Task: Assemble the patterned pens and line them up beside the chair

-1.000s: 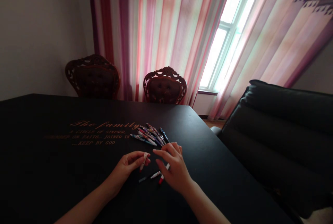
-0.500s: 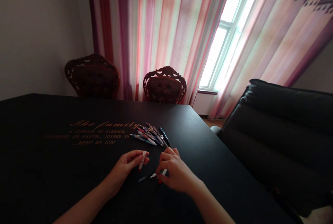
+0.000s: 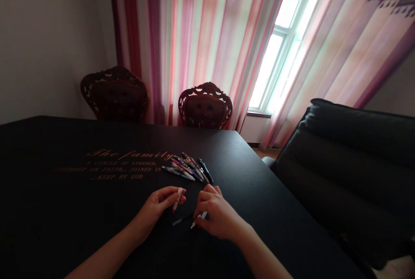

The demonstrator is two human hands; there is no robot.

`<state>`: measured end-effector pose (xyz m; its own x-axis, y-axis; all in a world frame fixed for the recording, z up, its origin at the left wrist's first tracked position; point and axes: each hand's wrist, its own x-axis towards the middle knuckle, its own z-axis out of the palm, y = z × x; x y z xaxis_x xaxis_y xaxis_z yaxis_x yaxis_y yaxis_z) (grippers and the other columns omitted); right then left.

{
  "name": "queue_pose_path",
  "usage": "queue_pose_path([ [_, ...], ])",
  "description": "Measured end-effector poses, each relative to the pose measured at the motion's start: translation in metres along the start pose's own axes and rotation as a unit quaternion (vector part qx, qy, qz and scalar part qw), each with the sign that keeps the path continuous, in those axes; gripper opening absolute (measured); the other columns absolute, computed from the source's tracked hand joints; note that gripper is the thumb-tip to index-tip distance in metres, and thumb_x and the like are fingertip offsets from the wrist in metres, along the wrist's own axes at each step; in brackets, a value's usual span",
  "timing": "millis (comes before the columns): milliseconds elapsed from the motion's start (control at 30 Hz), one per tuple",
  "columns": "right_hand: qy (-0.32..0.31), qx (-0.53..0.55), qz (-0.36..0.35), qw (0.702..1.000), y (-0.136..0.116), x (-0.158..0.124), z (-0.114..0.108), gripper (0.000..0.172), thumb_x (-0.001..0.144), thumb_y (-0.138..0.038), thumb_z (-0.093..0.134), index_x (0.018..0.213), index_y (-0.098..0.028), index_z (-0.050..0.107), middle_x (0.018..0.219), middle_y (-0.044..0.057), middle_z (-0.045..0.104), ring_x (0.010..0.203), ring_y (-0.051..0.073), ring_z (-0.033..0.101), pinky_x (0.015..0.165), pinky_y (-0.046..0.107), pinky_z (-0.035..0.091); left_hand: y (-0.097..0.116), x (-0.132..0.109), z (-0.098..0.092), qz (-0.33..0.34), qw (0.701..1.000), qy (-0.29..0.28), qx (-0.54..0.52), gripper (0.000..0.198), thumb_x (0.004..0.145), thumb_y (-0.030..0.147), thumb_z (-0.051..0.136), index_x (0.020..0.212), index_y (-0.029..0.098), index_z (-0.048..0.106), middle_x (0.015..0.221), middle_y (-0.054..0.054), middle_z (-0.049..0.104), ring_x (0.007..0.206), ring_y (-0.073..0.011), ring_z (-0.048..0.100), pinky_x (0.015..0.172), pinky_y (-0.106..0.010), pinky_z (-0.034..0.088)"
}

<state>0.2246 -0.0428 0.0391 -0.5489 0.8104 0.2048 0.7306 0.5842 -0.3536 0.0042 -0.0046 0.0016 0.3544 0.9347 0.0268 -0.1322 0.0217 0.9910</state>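
Observation:
My left hand (image 3: 158, 206) rests on the black table (image 3: 81, 210) and pinches a short white pen part with a red tip (image 3: 177, 200) between thumb and fingers. Just to its right, my right hand (image 3: 215, 215) is closed around a white pen piece (image 3: 198, 219) low over the table. A thin dark refill (image 3: 180, 220) lies on the table between the two hands. Beyond them, a pile of several patterned pens (image 3: 188, 168) lies fanned out.
Gold lettering (image 3: 125, 164) is printed on the table to the left of the pens. Two carved red chairs (image 3: 205, 107) stand at the far side before striped curtains. A black padded armchair (image 3: 350, 162) sits close by the table's right edge.
My right hand has closed over the white pen pieces on the table and picked one up, curling from spread fingers into a grip. My left hand has stayed put.

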Motion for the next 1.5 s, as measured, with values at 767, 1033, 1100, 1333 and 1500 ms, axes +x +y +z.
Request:
queue_pose_path([
  [767, 0.083, 0.092, -0.026, 0.992, -0.004, 0.003, 0.006, 0.004, 0.085, -0.022, 0.067, 0.086, -0.023, 0.064, 0.094, 0.000, 0.062, 0.095, 0.018, 0.054, 0.089, 0.034, 0.039, -0.003, 0.000, -0.002, 0.028, 0.997, 0.008, 0.065, 0.029, 0.084, 0.040, 0.066, 0.103, 0.019, 0.073, 0.082, -0.004, 0.072, 0.081, -0.0197, 0.061, 0.075, -0.027, 0.044],
  [1033, 0.223, 0.146, 0.003, 0.964, -0.004, 0.007, 0.009, 0.009, 0.089, -0.014, 0.056, 0.091, -0.021, 0.061, 0.088, 0.001, 0.058, 0.083, 0.016, 0.055, 0.075, 0.028, 0.044, 0.003, -0.003, 0.004, 0.030, 0.993, -0.036, 0.109, 0.025, 0.082, 0.039, 0.067, 0.096, 0.020, 0.076, 0.078, -0.002, 0.070, 0.081, -0.0202, 0.060, 0.077, -0.027, 0.044],
  [1100, 0.234, 0.143, -0.005, 0.962, -0.004, 0.007, 0.009, 0.011, 0.089, -0.013, 0.055, 0.093, -0.021, 0.062, 0.090, 0.002, 0.059, 0.085, 0.016, 0.056, 0.077, 0.028, 0.044, 0.005, -0.003, 0.005, 0.033, 0.992, -0.045, 0.115, 0.025, 0.081, 0.039, 0.067, 0.094, 0.019, 0.076, 0.077, -0.001, 0.068, 0.079, -0.0196, 0.059, 0.075, -0.027, 0.044],
  [1333, 0.228, 0.128, -0.022, 0.965, -0.005, 0.007, 0.012, 0.011, 0.088, -0.013, 0.058, 0.092, -0.022, 0.064, 0.089, 0.002, 0.060, 0.089, 0.017, 0.055, 0.080, 0.030, 0.044, 0.008, -0.003, 0.008, 0.051, 0.985, -0.074, 0.148, 0.026, 0.083, 0.040, 0.065, 0.092, 0.018, 0.076, 0.078, -0.001, 0.066, 0.076, -0.0179, 0.057, 0.071, -0.025, 0.043],
  [1500, 0.223, 0.134, -0.020, 0.965, -0.008, 0.009, 0.015, 0.012, 0.089, -0.014, 0.058, 0.093, -0.022, 0.065, 0.090, 0.003, 0.061, 0.088, 0.018, 0.056, 0.081, 0.031, 0.044, 0.003, -0.003, 0.007, 0.057, 0.983, -0.077, 0.158, 0.027, 0.083, 0.041, 0.064, 0.091, 0.018, 0.076, 0.077, -0.001, 0.065, 0.077, -0.0188, 0.057, 0.071, -0.026, 0.044],
])
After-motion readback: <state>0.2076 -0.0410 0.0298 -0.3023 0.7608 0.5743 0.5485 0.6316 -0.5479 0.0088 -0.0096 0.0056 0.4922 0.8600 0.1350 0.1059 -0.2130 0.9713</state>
